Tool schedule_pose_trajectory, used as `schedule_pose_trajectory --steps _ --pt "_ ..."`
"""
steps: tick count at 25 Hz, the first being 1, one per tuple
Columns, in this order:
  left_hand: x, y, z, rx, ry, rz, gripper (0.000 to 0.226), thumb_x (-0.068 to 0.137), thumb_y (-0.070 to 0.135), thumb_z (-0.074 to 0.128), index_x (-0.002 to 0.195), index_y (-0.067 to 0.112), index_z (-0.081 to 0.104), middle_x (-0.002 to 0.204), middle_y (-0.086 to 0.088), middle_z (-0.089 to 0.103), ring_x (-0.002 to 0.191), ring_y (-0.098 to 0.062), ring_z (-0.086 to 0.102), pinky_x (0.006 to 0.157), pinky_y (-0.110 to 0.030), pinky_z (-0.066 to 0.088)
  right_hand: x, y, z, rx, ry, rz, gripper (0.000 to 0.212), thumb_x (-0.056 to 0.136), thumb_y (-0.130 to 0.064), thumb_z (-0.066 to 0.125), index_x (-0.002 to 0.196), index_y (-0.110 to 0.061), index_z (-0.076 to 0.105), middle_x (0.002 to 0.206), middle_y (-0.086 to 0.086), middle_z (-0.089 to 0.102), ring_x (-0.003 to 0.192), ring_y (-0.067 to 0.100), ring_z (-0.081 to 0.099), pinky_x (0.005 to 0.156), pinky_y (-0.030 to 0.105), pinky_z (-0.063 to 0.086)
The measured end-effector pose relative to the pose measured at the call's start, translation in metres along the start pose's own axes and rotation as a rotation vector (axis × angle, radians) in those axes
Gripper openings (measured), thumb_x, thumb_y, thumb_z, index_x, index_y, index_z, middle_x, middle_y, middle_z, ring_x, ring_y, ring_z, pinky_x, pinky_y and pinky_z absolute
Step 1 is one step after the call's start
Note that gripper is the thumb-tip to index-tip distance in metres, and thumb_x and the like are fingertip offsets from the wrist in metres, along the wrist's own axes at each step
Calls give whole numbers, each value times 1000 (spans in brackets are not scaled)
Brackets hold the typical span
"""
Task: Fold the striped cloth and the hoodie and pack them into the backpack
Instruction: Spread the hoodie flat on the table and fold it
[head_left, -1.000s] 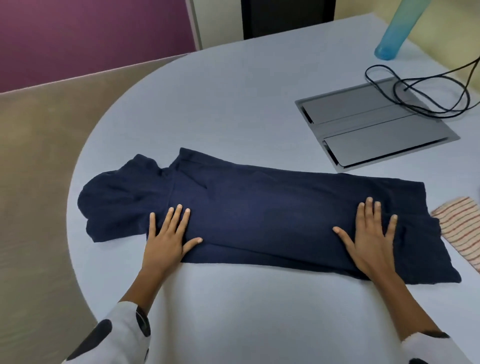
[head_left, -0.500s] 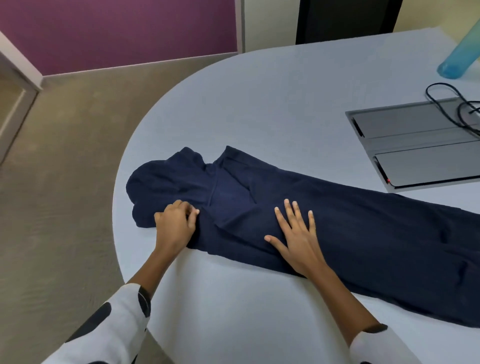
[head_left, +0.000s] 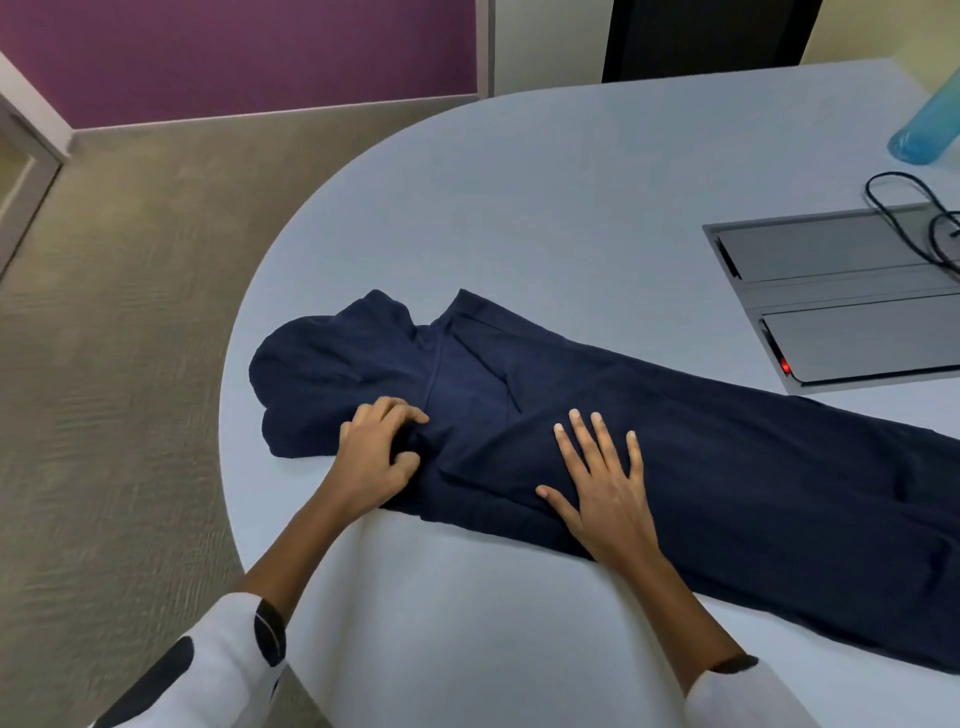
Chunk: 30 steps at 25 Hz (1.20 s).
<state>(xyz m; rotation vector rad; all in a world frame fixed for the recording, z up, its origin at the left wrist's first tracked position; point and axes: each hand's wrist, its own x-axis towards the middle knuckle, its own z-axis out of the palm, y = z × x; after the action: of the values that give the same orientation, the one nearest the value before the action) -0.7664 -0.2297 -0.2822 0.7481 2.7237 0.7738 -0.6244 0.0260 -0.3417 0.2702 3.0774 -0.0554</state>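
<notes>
A navy hoodie (head_left: 701, 467) lies folded into a long narrow strip across the pale table (head_left: 545, 208), its hood at the left near the rounded edge. My left hand (head_left: 376, 452) pinches a bunch of the fabric where the hood meets the body. My right hand (head_left: 605, 483) lies flat on the chest of the hoodie with fingers spread and straight. The striped cloth and the backpack are out of view.
A grey cable box lid (head_left: 831, 296) is set into the table at the right, with a black cable (head_left: 914, 213) looping over it. A blue bottle (head_left: 930, 124) stands at the far right. Carpeted floor (head_left: 104, 364) lies beyond the table's left edge.
My right hand slid left from the hem end to the chest. My left hand moved to the hood's base and curled onto the fabric. The view swung left; the striped cloth dropped out of sight.
</notes>
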Motion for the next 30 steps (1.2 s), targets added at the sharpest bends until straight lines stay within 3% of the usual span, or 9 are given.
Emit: schedule_pose_trajectory --steps 3,6,8,12,16,21,23,27,30 --pt "5 -9 17 118 53 -1 29 84 35 62 110 24 64 107 6 57 100 -17 51 86 -34 32 -1 1 1 8 24 -17 69 93 -67 22 151 -30 20 160 1 14 148 23 9 115 56 13" --pt "23 -4 26 -35 207 -301 18 89 31 61 96 18 72 96 0 66 93 -24 60 87 -42 41 -1 2 0 17 21 -31 68 93 -68 24 151 -33 20 160 2 13 148 24 9 115 57 13" --pt "29 3 34 72 188 -405 22 93 32 56 97 16 71 101 -3 66 96 -25 59 86 -39 35 0 3 -1 9 11 -30 68 93 -68 23 151 -33 18 160 2 12 148 24 7 115 57 13" --pt "26 4 31 83 263 -389 19 90 31 60 85 14 65 92 -4 63 88 -27 58 81 -39 37 1 2 -2 11 -16 -27 69 93 -68 22 151 -32 19 161 1 12 148 24 7 115 58 13" --pt "8 -8 22 35 421 -369 13 89 18 61 99 11 64 102 -8 60 96 -29 51 83 -39 35 1 2 -3 11 -43 -38 69 92 -68 21 151 -31 20 160 3 14 148 26 10 114 58 14" --pt "-1 -28 4 73 456 -399 17 89 15 60 105 10 63 110 -13 55 102 -33 48 89 -48 36 2 3 -3 7 -38 -51 70 92 -67 22 151 -30 22 160 4 16 147 26 12 114 59 15" --pt "8 -28 -6 0 547 -505 29 89 18 59 116 11 55 120 -14 48 110 -33 44 95 -52 34 2 4 -2 4 -39 -57 70 92 -67 22 151 -30 22 160 3 16 147 26 11 114 59 14" --pt "27 -32 -30 -365 620 -974 82 81 40 68 145 14 23 145 -18 24 130 -38 30 102 -58 30 1 5 -3 -8 -36 -63 70 91 -67 20 151 -29 23 160 4 17 147 27 12 114 58 15" --pt "33 -42 -45 -733 631 -1065 97 76 39 75 147 12 16 149 -17 26 129 -36 41 102 -47 41 1 4 -6 -6 -55 -68 71 92 -67 17 151 -29 22 159 5 17 147 27 13 114 58 13"
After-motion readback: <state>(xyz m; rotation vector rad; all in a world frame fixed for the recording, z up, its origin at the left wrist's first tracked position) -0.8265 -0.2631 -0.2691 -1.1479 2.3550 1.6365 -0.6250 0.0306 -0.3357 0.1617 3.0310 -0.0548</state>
